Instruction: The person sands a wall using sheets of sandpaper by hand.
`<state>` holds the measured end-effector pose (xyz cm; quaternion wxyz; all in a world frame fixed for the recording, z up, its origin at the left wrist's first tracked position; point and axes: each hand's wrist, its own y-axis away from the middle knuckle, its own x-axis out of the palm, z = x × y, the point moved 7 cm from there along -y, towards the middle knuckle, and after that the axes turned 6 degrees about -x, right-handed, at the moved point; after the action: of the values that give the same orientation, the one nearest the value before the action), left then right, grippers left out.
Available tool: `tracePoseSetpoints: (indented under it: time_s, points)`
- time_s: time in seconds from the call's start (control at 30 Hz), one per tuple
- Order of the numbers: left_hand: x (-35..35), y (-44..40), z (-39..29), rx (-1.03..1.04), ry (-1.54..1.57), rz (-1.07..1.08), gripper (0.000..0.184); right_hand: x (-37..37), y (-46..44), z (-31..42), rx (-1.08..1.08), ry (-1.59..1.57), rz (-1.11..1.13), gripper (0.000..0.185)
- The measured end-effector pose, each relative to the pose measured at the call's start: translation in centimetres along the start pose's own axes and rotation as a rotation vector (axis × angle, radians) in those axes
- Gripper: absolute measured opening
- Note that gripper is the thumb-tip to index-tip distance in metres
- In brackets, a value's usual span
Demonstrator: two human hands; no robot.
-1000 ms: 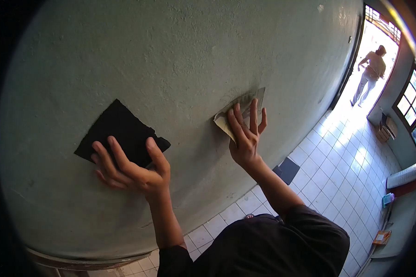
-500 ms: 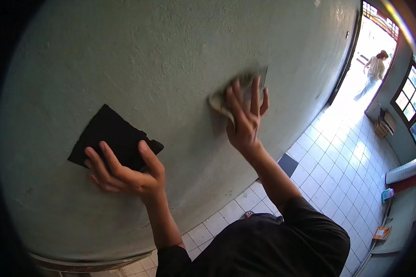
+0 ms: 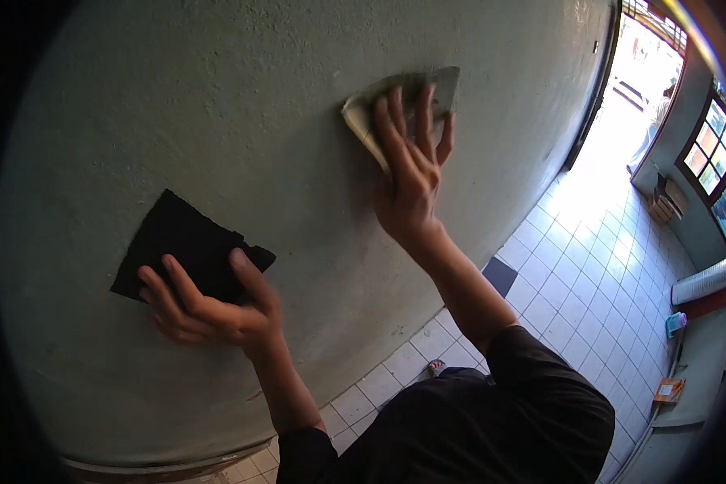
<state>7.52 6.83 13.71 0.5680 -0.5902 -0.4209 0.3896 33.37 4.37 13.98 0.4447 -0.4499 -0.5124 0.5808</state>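
My left hand (image 3: 218, 315) holds a black sheet of sandpaper (image 3: 184, 240) with a ragged, torn edge. The thumb and fingers lie over its lower part, and the sheet is at the greenish-grey wall (image 3: 282, 56). Higher up and to the right, my right hand (image 3: 411, 173) presses a pale, bent sheet of sandpaper (image 3: 360, 129) to the wall. Its fingers are stretched across the sheet, slightly blurred. What lies under the palm is hidden.
White floor tiles (image 3: 569, 298) run along the wall toward a bright doorway (image 3: 633, 89), where a person is partly visible. A dark flat square (image 3: 500, 277) lies by the wall's foot. Cardboard (image 3: 661, 208) stands under a window (image 3: 711, 143) at right.
My right hand has moved up and slightly left along the wall with the pale sheet. My left hand has barely shifted. The person in the doorway has moved mostly behind its right edge.
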Motion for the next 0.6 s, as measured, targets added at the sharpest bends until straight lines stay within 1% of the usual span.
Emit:
tracePoseSetpoints:
  time_s: [0.03, 0.07, 0.13, 0.23, 0.33, 0.37, 0.4, 0.47, 0.5, 0.53, 0.6]
  points:
    - [0.1, -0.1, 0.0, -0.01, 0.0, -0.003, 0.068, 0.3, 1.6, 0.4, -0.011, -0.033, 0.015, 0.06]
    - [0.2, -0.2, -0.1, -0.015, -0.003, -0.016, 0.068, 0.8, 4.1, 1.1, -0.06, 0.022, 0.034, 0.053]
    - [0.0, -0.1, -0.1, -0.009, -0.004, 0.005, 0.068, 1.3, 9.6, 3.3, -0.084, -0.044, 0.128, 0.047]
    - [0.0, -0.2, -0.1, 0.003, -0.004, -0.001, 0.069, 0.6, 7.3, 3.9, -0.114, -0.031, 0.071, 0.044]
    - [0.1, 0.0, 0.1, -0.007, -0.006, -0.003, 0.069, 0.4, 1.5, 4.3, -0.072, 0.012, 0.024, 0.045]
    - [0.0, 0.0, 0.0, -0.005, -0.008, -0.001, 0.069, 0.6, 1.9, 4.3, -0.037, -0.022, 0.077, 0.046]
    - [-0.1, 0.0, 0.0, -0.013, 0.006, 0.013, 0.069, 0.5, 3.3, 4.4, -0.038, -0.025, 0.076, 0.046]
    - [0.2, -0.4, -0.3, -0.026, 0.016, 0.0, 0.069, 1.1, 7.8, 4.0, -0.05, -0.028, 0.112, 0.045]
    - [0.1, -0.2, -0.3, -0.016, 0.018, 0.005, 0.069, 0.9, 10.2, 3.9, -0.048, -0.017, 0.178, 0.045]
    - [0.0, -0.1, -0.2, -0.011, 0.016, 0.004, 0.069, 0.8, 10.8, 3.4, -0.05, -0.023, 0.173, 0.045]
    - [0.0, 0.0, -0.1, -0.019, 0.01, 0.003, 0.069, 0.7, 10.8, 2.9, -0.139, 0.039, 0.107, 0.046]
